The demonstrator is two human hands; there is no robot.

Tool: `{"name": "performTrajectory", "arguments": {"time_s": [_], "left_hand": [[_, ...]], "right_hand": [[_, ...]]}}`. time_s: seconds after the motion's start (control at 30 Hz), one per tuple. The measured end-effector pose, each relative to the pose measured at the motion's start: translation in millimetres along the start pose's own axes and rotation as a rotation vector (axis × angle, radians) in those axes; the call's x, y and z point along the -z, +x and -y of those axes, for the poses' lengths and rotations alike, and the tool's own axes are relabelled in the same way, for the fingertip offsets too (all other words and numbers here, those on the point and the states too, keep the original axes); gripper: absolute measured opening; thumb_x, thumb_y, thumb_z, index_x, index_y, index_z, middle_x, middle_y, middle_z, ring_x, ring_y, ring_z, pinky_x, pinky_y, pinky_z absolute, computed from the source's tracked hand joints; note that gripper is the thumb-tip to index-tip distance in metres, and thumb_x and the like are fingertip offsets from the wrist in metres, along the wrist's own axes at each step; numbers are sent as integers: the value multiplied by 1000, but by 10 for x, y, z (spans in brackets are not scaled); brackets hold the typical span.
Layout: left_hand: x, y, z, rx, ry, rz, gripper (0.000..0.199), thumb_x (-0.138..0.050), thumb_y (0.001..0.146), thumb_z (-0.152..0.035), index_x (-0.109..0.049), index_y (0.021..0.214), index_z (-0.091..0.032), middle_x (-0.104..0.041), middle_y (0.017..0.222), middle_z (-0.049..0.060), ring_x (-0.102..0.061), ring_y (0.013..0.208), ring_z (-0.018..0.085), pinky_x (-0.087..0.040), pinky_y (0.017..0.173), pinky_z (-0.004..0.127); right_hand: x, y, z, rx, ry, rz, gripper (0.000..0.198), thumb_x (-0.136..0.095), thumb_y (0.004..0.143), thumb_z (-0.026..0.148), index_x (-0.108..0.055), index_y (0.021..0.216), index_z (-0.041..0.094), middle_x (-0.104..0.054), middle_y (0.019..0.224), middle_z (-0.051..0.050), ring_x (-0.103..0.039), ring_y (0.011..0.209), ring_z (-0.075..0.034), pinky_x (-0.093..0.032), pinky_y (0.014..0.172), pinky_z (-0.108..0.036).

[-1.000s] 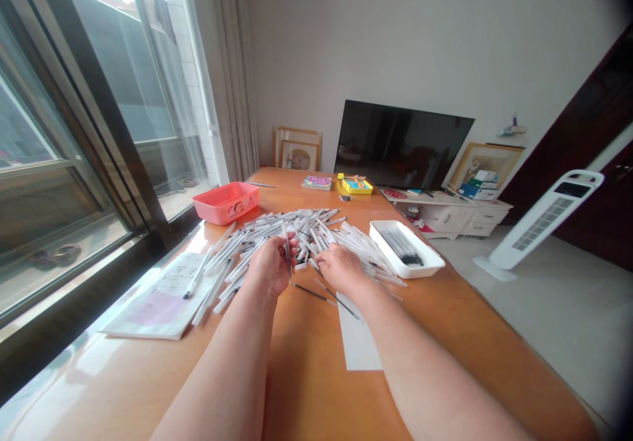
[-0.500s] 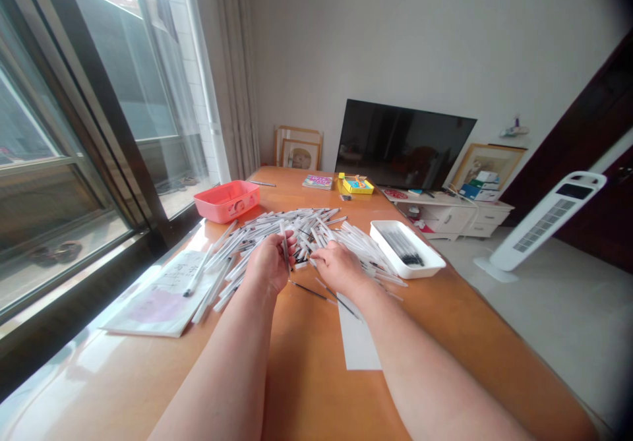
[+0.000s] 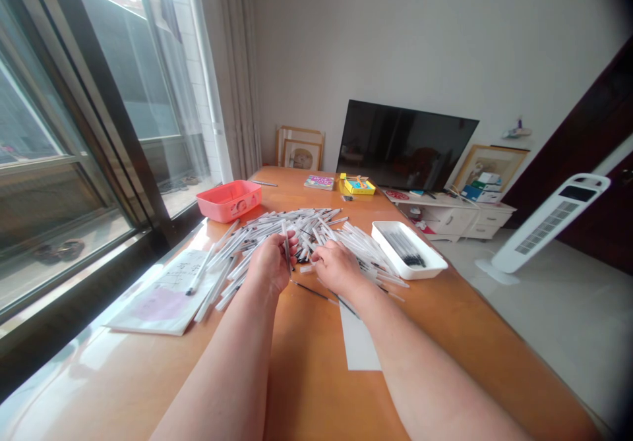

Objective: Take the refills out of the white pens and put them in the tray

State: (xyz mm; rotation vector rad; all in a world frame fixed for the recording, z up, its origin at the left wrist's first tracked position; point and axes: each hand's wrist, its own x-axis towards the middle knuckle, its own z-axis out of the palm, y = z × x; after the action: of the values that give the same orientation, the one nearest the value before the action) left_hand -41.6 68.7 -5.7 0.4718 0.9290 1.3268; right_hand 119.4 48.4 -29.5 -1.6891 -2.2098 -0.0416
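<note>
My left hand point(image 3: 270, 261) is closed around a whitish pen barrel point(image 3: 286, 244), which stands nearly upright between thumb and fingers. To its right, my right hand point(image 3: 336, 264) has its fingers bent together at the near edge of a heap of white pens point(image 3: 277, 227). Whatever those fingers pinch, if anything, is too small to make out. A thin dark ink refill point(image 3: 316, 292) lies on the table between my wrists. Another dark refill point(image 3: 347, 306) lies partly over a white sheet of paper point(image 3: 360, 342) under my right forearm.
A red plastic basket point(image 3: 230, 202) stands behind the heap at left. The white tray point(image 3: 435, 266) at right holds several dark-tipped refills. A paper booklet point(image 3: 163, 302) lies at left with pens on it. Farther back are a yellow box point(image 3: 363, 188) and a colourful book point(image 3: 319, 182).
The view has shifted very slightly. My right fingers have moved a little at the heap's edge, while my left hand keeps the pen barrel in nearly the same place.
</note>
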Motion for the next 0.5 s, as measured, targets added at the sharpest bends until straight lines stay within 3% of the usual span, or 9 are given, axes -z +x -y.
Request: {"name": "performTrajectory", "arguments": {"time_s": [0.3,0.5], "left_hand": [[27,25,21,-4,10,10,23,-53,79,-14,-66,98,-11,-64,72,4,-55,48,10,-41,40,20],[42,47,32,-4,8,22,24,-53,79,-14,-66,99,-11,-63,71,4,-55,48,10,-41,40,21]], "right_hand": [[-2,32,-197,-111,-25,-25,25,-54,88,22,-75,100,29,-63,109,-7,-50,108,-25,-36,93,-34],[32,18,-310,-101,12,-10,22,-57,87,24,-76,98,28,-62,104,-6,-53,101,-21,-39,88,-30]]}}
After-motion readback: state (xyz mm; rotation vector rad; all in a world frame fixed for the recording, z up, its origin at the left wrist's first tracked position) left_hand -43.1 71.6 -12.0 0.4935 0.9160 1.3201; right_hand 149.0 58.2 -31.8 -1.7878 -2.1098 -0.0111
